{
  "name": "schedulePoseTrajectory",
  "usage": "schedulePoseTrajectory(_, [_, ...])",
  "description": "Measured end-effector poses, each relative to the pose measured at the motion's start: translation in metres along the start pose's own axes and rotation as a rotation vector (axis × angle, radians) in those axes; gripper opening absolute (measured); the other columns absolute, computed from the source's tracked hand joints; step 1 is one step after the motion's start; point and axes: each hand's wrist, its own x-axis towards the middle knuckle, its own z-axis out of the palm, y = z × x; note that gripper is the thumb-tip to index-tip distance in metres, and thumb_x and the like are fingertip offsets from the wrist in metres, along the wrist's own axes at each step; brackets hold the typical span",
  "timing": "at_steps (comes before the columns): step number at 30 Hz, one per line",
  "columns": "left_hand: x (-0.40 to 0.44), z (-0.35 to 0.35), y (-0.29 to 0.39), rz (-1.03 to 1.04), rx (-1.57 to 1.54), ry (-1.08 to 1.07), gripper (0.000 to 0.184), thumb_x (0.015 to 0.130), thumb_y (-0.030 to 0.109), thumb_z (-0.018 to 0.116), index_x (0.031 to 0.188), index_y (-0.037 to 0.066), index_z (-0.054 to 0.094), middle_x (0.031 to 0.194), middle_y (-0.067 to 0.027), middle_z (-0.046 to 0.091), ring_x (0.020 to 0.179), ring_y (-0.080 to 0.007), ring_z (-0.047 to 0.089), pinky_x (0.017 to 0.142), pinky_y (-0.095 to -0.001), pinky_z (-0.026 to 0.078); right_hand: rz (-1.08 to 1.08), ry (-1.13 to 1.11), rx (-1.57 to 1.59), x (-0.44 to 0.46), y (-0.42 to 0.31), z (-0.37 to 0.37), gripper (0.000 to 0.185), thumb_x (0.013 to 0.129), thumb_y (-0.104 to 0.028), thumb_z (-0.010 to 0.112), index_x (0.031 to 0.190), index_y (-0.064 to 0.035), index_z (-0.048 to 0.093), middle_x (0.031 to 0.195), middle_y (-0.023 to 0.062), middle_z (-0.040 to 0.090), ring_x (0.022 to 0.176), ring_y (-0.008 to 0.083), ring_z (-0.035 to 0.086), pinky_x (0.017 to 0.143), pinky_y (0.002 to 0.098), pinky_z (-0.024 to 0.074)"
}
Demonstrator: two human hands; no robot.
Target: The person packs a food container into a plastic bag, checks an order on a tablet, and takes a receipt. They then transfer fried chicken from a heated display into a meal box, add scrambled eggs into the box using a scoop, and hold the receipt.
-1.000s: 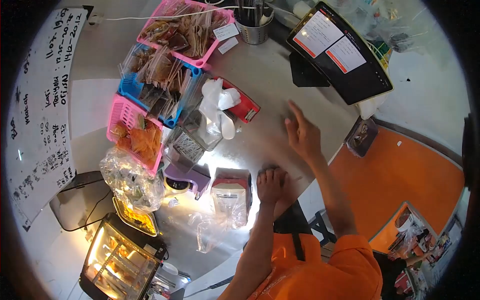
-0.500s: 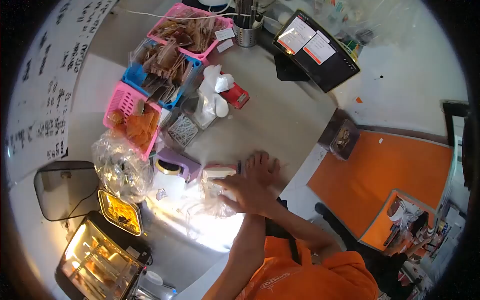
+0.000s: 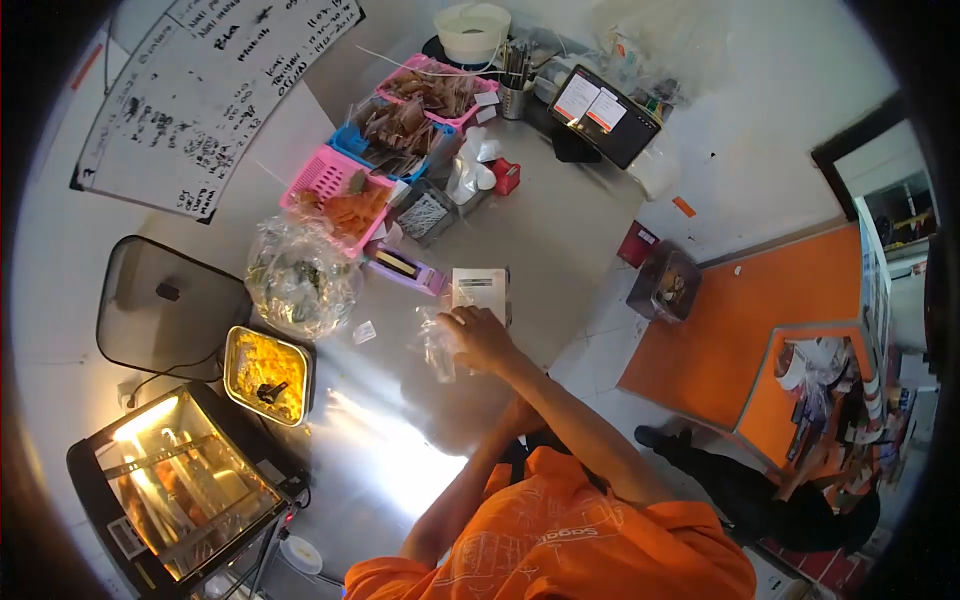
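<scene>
My right hand (image 3: 482,340) reaches across the steel table with its fingers closed on a clear plastic bag (image 3: 436,345). Just above that hand lies a small white box or pad with printed lines (image 3: 480,288). My left hand (image 3: 521,416) is low at the table's near edge, mostly hidden behind my right forearm, so its fingers cannot be made out. To the left of the white box stands a purple tape dispenser (image 3: 408,270). A small clear packet (image 3: 364,332) lies further left on the table.
Pink (image 3: 325,178) and blue (image 3: 350,143) baskets of packets line the back left. A large clear bag (image 3: 303,275), a tray of yellow food (image 3: 268,375) and a lit warmer cabinet (image 3: 180,490) stand at left. A tablet (image 3: 605,115) stands at the back.
My left hand has drawn back from beside the white box to the near edge. My right hand has closed on the plastic bag. The camera view has shifted, showing more of the whiteboard.
</scene>
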Motion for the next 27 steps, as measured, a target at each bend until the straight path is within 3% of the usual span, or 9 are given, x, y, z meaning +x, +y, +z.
schedulePoseTrajectory(5, [-0.129, -0.030, 0.035, -0.133, -0.099, 0.067, 0.032, 0.086, 0.023, 0.068, 0.112, 0.006, 0.062, 0.096, -0.0081, 0.065, 0.079, -0.0208, 0.063, 0.071, -0.0325, 0.051, -0.002, 0.230, 0.338, -0.012, 0.003, 0.000, 0.027, 0.076, -0.003, 0.060, 0.103, -0.0045, 0.062, 0.094, 0.0196, 0.062, 0.091, 0.0366, 0.059, 0.080, 0.0417, 0.0478])
schedulePoseTrajectory(9, [-0.166, -0.068, 0.034, -0.210, -0.017, 0.268, 0.034, 0.087, 0.028, 0.068, 0.112, 0.006, 0.061, 0.095, -0.0068, 0.064, 0.082, -0.0180, 0.063, 0.071, -0.0323, 0.051, 0.081, 0.610, 0.453, -0.026, 0.006, 0.011, 0.018, 0.087, -0.003, 0.054, 0.104, -0.0004, 0.059, 0.090, 0.0183, 0.065, 0.083, 0.0335, 0.064, 0.077, 0.0389, 0.0494])
schedulePoseTrajectory(14, [-0.150, -0.091, 0.055, -0.311, 0.068, 0.511, 0.048, 0.086, 0.025, 0.070, 0.126, 0.007, 0.050, 0.112, -0.0087, 0.058, 0.098, -0.0204, 0.059, 0.075, -0.0328, 0.051, 0.254, 0.622, 0.848, -0.064, -0.023, -0.009, 0.025, 0.087, -0.003, 0.052, 0.111, 0.0044, 0.057, 0.096, 0.0223, 0.065, 0.087, 0.0293, 0.066, 0.076, 0.0358, 0.0502])
schedulePoseTrajectory(16, [-0.132, -0.093, 0.065, -0.107, -0.020, 0.734, 0.069, 0.084, 0.021, 0.073, 0.139, 0.010, 0.033, 0.130, -0.0126, 0.045, 0.111, -0.0253, 0.052, 0.081, -0.0349, 0.051, 0.325, 0.485, 0.810, -0.074, -0.018, 0.002, 0.020, 0.088, -0.006, 0.052, 0.105, 0.0029, 0.060, 0.093, 0.0201, 0.065, 0.082, 0.0259, 0.065, 0.072, 0.0357, 0.0497])
schedulePoseTrajectory(17, [-0.128, -0.095, 0.066, -0.086, -0.105, 0.722, 0.075, 0.083, 0.019, 0.074, 0.141, 0.011, 0.027, 0.133, -0.0142, 0.040, 0.115, -0.0274, 0.048, 0.084, -0.0368, 0.050, 0.153, 0.521, 0.675, -0.084, -0.020, 0.006, 0.014, 0.091, -0.008, 0.054, 0.098, 0.0006, 0.063, 0.085, 0.0048, 0.064, 0.075, 0.0141, 0.058, 0.068, 0.0321, 0.0485])
schedulePoseTrajectory(19, [-0.113, -0.086, 0.075, -0.070, -0.242, 0.679, 0.084, 0.081, 0.020, 0.076, 0.143, 0.011, 0.022, 0.136, -0.0162, 0.036, 0.120, -0.0302, 0.044, 0.089, -0.0408, 0.048, 0.328, 0.551, 0.553, -0.090, -0.045, -0.002, 0.016, 0.090, -0.016, 0.054, 0.092, -0.0009, 0.060, 0.085, 0.0193, 0.063, 0.074, 0.0278, 0.060, 0.068, 0.0403, 0.0472])
schedulePoseTrajectory(20, [-0.107, -0.080, 0.081, -0.077, -0.282, 0.688, 0.085, 0.079, 0.023, 0.078, 0.143, 0.010, 0.022, 0.135, -0.0167, 0.037, 0.122, -0.0310, 0.043, 0.091, -0.0429, 0.047, 0.178, 0.684, 0.990, -0.083, -0.049, 0.019, 0.010, 0.090, -0.010, 0.053, 0.095, -0.0046, 0.060, 0.076, 0.0150, 0.061, 0.072, 0.0231, 0.061, 0.068, 0.0368, 0.0462])
schedulePoseTrajectory(23, [-0.091, -0.084, 0.020, 0.025, 0.319, 0.706, 0.087, 0.074, 0.034, 0.081, 0.138, 0.004, 0.031, 0.133, -0.0191, 0.041, 0.120, -0.0353, 0.045, 0.096, -0.0495, 0.043, 0.191, 0.560, 0.738, -0.079, -0.064, 0.025, 0.015, 0.090, -0.012, 0.052, 0.099, -0.0022, 0.058, 0.088, 0.0159, 0.063, 0.076, 0.0308, 0.061, 0.069, 0.0410, 0.0449])
schedulePoseTrajectory(27, [-0.086, -0.089, -0.003, 0.367, 0.357, 0.712, 0.077, 0.077, 0.036, 0.078, 0.135, 0.003, 0.038, 0.126, -0.0214, 0.047, 0.110, -0.0339, 0.053, 0.091, -0.0448, 0.047, -0.032, 0.583, 0.666, -0.059, -0.067, 0.054, 0.017, 0.091, -0.015, 0.053, 0.095, -0.0007, 0.060, 0.086, 0.0191, 0.063, 0.079, 0.0354, 0.061, 0.074, 0.0442, 0.0481])
